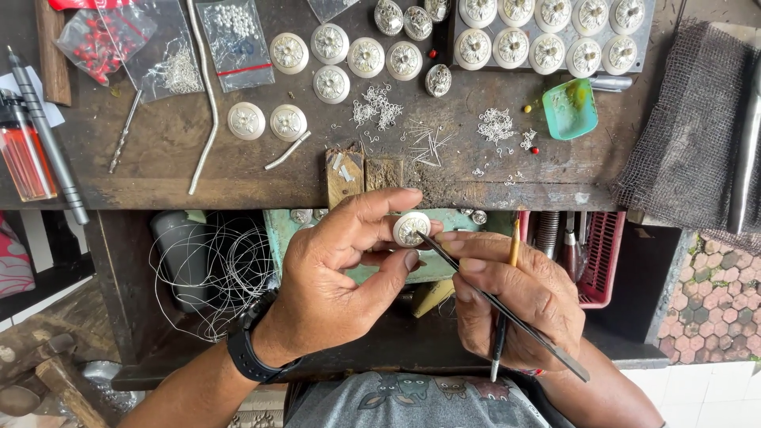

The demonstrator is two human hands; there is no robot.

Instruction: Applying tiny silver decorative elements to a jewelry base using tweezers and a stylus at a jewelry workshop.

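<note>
My left hand pinches a small round silver disc with a flower pattern between thumb and fingertips, just below the front edge of the wooden workbench. My right hand grips thin metal tweezers, whose tips touch the face of the disc. A second thin tool with a yellowish handle lies between the right hand's fingers. A black watch is on my left wrist.
Many matching silver discs lie on the bench and on a grey tray. Also there: tiny wire bits, a teal dish, plastic bags with beads, a red lighter, dark mesh, coiled wire, a red basket.
</note>
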